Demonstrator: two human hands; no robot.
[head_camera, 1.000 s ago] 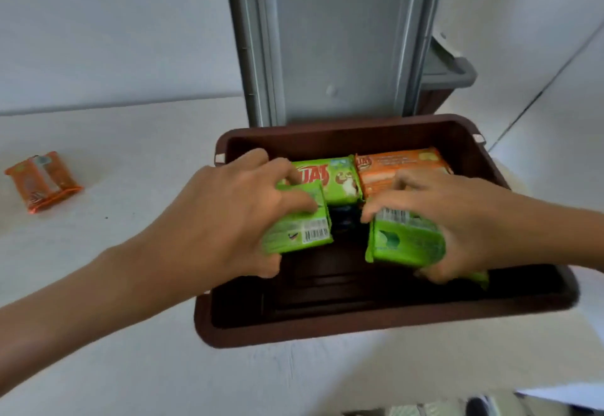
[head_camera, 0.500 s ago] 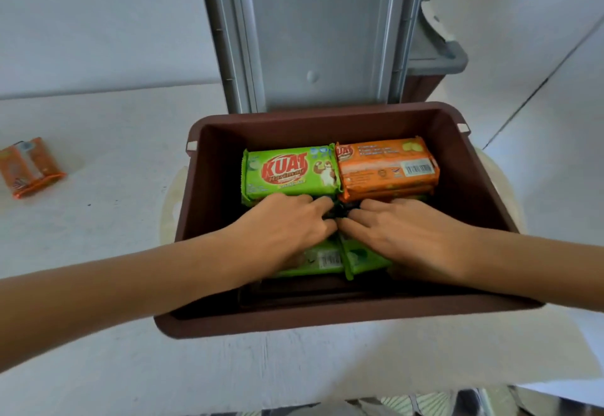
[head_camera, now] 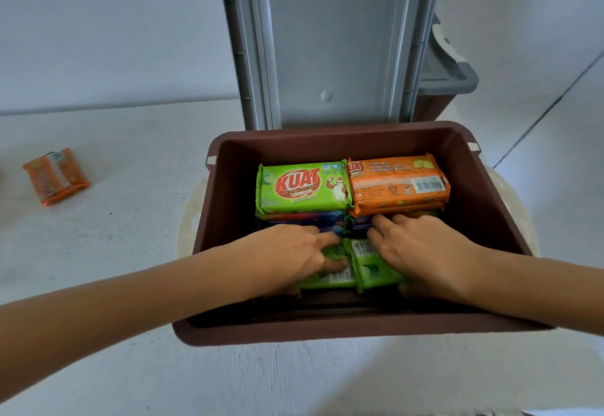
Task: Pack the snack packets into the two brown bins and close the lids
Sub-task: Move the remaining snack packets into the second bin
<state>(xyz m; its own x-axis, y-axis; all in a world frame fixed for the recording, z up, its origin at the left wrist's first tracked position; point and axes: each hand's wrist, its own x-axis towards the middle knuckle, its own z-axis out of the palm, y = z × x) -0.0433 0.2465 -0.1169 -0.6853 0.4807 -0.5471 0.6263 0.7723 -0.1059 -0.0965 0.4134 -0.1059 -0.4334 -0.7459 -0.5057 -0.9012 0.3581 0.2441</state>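
Observation:
A brown bin [head_camera: 327,330] stands open in front of me with its grey lid [head_camera: 330,43] upright behind it. Inside, at the back, lie a green KUAT packet [head_camera: 302,186] and an orange packet [head_camera: 397,183] on top of darker packets. My left hand [head_camera: 291,255] presses flat on a green packet [head_camera: 333,280] near the bin's front. Beside it my right hand [head_camera: 421,252] rests on a second green packet [head_camera: 372,268]. A second brown bin [head_camera: 434,106] with a shut grey lid stands behind on the right.
One orange packet [head_camera: 55,175] lies loose on the white table at the far left. A pale round mat [head_camera: 189,219] shows under the open bin. A white wall rises behind the table.
Both hands carried a green packet each down into the bin and set them side by side near the front. The view has shifted slightly.

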